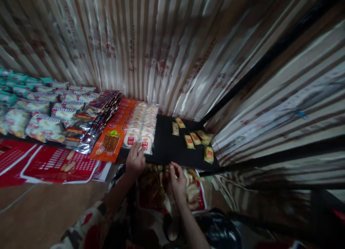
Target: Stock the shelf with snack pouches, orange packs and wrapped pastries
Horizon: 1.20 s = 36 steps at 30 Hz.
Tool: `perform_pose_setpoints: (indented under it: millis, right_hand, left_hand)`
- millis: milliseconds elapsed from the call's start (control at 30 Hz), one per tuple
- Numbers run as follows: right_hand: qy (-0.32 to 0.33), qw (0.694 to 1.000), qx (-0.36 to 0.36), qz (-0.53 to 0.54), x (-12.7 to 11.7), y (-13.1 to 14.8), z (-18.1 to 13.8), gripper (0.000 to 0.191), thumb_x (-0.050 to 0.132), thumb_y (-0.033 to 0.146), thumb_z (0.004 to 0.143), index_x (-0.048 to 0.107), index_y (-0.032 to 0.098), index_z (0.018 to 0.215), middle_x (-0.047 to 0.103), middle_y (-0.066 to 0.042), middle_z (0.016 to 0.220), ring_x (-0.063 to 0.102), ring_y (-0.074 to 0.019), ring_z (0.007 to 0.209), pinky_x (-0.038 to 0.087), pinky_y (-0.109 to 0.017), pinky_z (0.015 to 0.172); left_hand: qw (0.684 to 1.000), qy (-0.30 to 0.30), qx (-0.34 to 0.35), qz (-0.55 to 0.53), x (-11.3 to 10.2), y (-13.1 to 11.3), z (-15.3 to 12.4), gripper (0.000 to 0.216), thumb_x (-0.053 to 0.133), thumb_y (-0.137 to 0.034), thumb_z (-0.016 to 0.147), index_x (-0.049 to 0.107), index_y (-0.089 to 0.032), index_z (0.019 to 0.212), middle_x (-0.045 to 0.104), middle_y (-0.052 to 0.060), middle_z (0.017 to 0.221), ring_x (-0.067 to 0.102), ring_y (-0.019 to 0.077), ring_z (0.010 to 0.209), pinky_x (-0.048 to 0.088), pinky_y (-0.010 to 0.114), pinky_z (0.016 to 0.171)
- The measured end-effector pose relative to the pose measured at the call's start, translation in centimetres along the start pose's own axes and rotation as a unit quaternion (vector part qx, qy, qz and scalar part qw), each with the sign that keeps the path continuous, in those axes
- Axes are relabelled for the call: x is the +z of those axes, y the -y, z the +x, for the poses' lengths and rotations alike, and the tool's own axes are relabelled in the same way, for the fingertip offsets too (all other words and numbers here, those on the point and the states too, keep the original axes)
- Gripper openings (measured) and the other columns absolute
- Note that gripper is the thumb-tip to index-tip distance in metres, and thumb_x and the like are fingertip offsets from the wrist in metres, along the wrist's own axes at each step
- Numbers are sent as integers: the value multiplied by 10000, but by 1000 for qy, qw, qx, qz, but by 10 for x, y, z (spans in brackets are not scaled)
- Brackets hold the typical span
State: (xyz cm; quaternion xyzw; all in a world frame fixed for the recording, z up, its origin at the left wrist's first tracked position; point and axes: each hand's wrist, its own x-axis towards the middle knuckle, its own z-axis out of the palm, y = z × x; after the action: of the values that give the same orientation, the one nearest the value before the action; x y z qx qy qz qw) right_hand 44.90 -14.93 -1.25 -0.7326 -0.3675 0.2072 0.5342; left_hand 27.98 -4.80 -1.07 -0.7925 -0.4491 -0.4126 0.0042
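My left hand (pixel 135 160) is at the shelf's front edge, its fingers stretched toward two rows of white round packets (pixel 141 128) with red labels. The fingertips meet the nearest packets; I cannot tell whether they press on them. My right hand (pixel 178 179) hovers over a red bag (pixel 201 202) holding wrapped pieces, below the shelf. Its fingers are loosely bent, with a gap to the thumb and nothing visible between them. Several small yellow packets (pixel 189 141) lie scattered on the right part of the black shelf (pixel 167 134).
Left of the white packets are an orange snack bag (pixel 111 134), dark shiny packs (pixel 94 116), and many white and green packages (pixel 43 127). Red printed bags (pixel 61 164) hang below. Striped sheeting (pixel 151 44) closes the back, and a dark pole (pixel 256 69) slants at right.
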Motion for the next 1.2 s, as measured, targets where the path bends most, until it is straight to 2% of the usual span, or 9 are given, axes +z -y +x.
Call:
perform_pose_setpoints:
  millis: [133, 267, 367, 433, 533, 800, 1000, 1100, 1200]
  right_hand:
    - [-12, 988, -4, -154, -37, -47, -43, 416, 436, 488, 798, 626, 160, 969, 641, -124, 964, 604, -241, 883, 488, -384, 792]
    - [11, 959, -24, -283, -48, -84, -74, 376, 493, 443, 759, 622, 192, 1008, 621, -125, 1019, 568, -292, 1007, 454, -434, 874]
    - [33, 942, -75, -325, -43, -97, -93, 415, 535, 338, 733, 577, 209, 1125, 590, -139, 1112, 543, -315, 1057, 454, -434, 877]
    - [17, 936, -90, -341, -39, -99, -103, 450, 500, 252, 741, 539, 213, 1187, 573, -152, 1146, 537, -326, 1067, 455, -444, 871]
    - [1, 933, -96, -346, -36, -99, -112, 477, 414, 178, 768, 499, 209, 1236, 560, -168, 1176, 524, -338, 1085, 444, -483, 876]
    - [36, 963, -91, -250, -45, -87, -102, 411, 481, 274, 762, 545, 166, 1153, 609, -169, 1115, 554, -307, 1067, 422, -493, 933]
    - [82, 994, 74, -6, -48, -42, -76, 505, 617, 456, 669, 564, 173, 1085, 654, -128, 1047, 607, -283, 980, 463, -456, 886]
    - [93, 962, 164, 196, -49, -12, -67, 487, 578, 481, 697, 572, 191, 1088, 675, -87, 1028, 623, -251, 970, 492, -401, 849]
    - [100, 920, 233, 299, -48, 12, -62, 461, 567, 501, 701, 619, 177, 1025, 694, -80, 988, 630, -260, 968, 512, -391, 803]
  left_hand:
    - [994, 38, 88, -48, -7, -6, -7, 283, 391, -98, 795, 639, -141, 923, 594, 121, 1077, 489, 245, 1136, 442, 402, 962]
    - [981, 119, 107, -107, -10, -23, -25, 289, 361, -136, 825, 641, -160, 894, 616, 105, 986, 527, 217, 1038, 469, 364, 901]
    - [947, 269, 28, -173, -6, -50, -53, 301, 341, -155, 840, 631, -179, 915, 619, 92, 983, 544, 198, 971, 455, 361, 894]
    - [892, 393, -83, -204, 0, -70, -75, 271, 364, -142, 820, 630, -185, 840, 628, 87, 983, 551, 200, 977, 426, 366, 920]
    - [862, 439, -140, -212, 10, -95, -100, 270, 362, -135, 814, 621, -164, 883, 649, 101, 977, 585, 203, 937, 438, 349, 880]
    - [830, 421, -239, -275, 16, -110, -103, 256, 416, -210, 803, 602, -160, 972, 660, 91, 1011, 589, 198, 947, 435, 327, 879]
    - [799, 352, -292, -390, 8, -101, -78, 372, 334, -341, 875, 603, -156, 1054, 636, 84, 1126, 577, 176, 1042, 454, 311, 912]
    - [770, 334, -328, -433, 4, -96, -67, 459, 249, -389, 898, 583, -147, 1100, 642, 97, 1114, 610, 193, 981, 523, 331, 766]
    - [747, 318, -367, -454, 1, -93, -62, 432, 361, -428, 862, 569, -137, 1103, 648, 103, 1090, 617, 206, 965, 529, 314, 721]
